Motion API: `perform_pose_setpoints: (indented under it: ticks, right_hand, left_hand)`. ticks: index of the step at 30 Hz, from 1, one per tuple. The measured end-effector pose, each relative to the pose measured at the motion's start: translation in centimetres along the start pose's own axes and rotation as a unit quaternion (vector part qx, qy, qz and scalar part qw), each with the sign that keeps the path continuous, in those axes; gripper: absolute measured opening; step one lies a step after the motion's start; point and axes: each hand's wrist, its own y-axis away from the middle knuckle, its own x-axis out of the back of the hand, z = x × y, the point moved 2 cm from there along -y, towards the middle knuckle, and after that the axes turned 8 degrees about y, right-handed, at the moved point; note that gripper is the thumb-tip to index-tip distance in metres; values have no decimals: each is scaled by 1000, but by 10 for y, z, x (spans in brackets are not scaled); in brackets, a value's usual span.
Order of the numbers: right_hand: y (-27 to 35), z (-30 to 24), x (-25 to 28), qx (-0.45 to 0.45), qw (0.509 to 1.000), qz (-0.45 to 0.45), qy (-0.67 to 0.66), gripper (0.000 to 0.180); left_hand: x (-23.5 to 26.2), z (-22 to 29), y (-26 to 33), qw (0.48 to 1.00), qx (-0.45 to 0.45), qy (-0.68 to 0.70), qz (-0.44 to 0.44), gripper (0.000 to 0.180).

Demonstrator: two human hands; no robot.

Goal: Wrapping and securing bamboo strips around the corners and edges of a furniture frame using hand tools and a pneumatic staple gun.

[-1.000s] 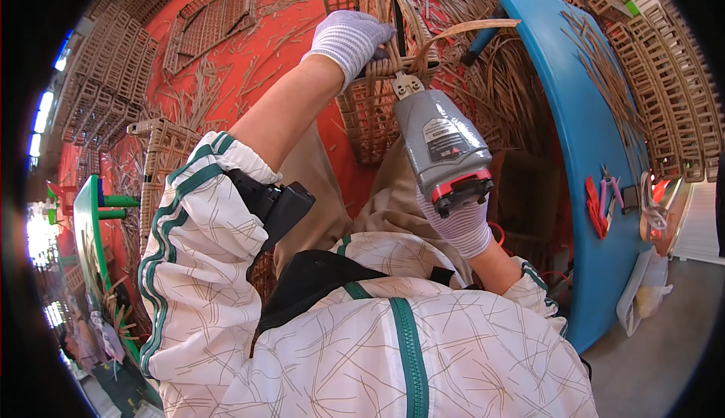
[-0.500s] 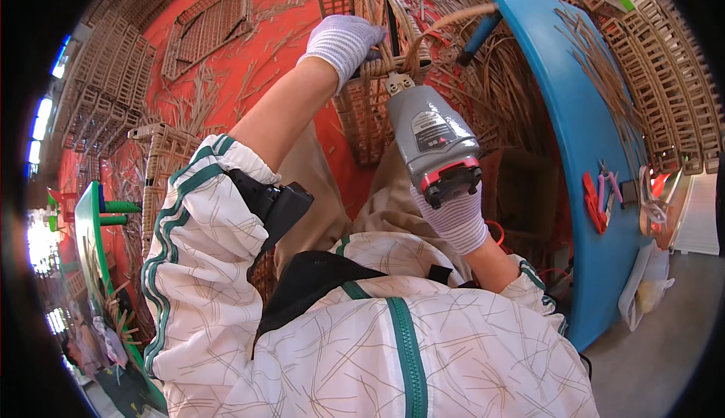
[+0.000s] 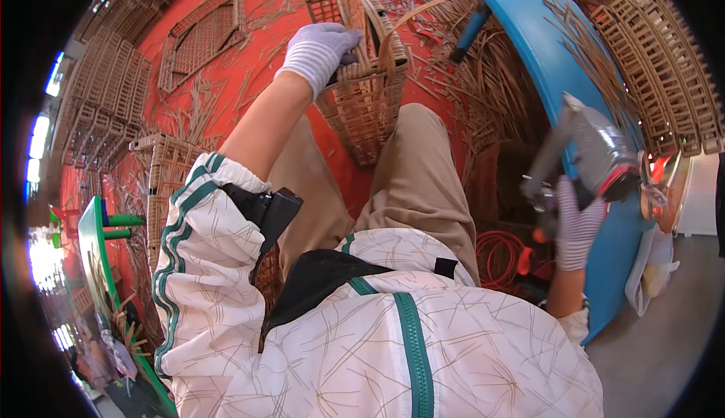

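**Left hand on woven basket, right hand carrying power tool off to the side**

Head view. The left hand [image 3: 321, 48], in a white knitted glove, is stretched forward with the arm nearly straight, fingers closed over the upper rim of a brown woven rattan basket [image 3: 362, 108]. The basket stands on the red floor [image 3: 264, 10] between the person's knees, in beige trousers; its long axis runs away from the body, tapering toward the lap. The left hand is plainly the nearer one and the only one touching it.

The right hand [image 3: 575, 225], in a striped glove, is well apart from the basket, out to the person's right, elbow bent and forearm raised. It is clamped around the grip of a grey handheld power tool with a red trim [image 3: 596, 154]; the tool is motion-blurred, so its exact tilt cannot be read. It sits over the edge of a blue tabletop [image 3: 559, 55] strewn with thin rattan strips. The basket lies forward and left of the tool.

Around: an orange coiled cord [image 3: 502, 256] beside the right thigh, stacked woven panels [image 3: 106, 108] at left, loose cane offcuts on the floor.
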Motion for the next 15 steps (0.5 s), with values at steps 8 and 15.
perform_pose_setpoints:
  ticks: [8,15]
  right_hand:
    - [-55,120,143,-208,811,18,547,48]
    - [-26,196,200,-317,691,50,648,49]
  left_hand:
    - [27,-27,-14,993,-73,86,-46,23]
    - [37,-45,-49,994,-27,88,-62,21]
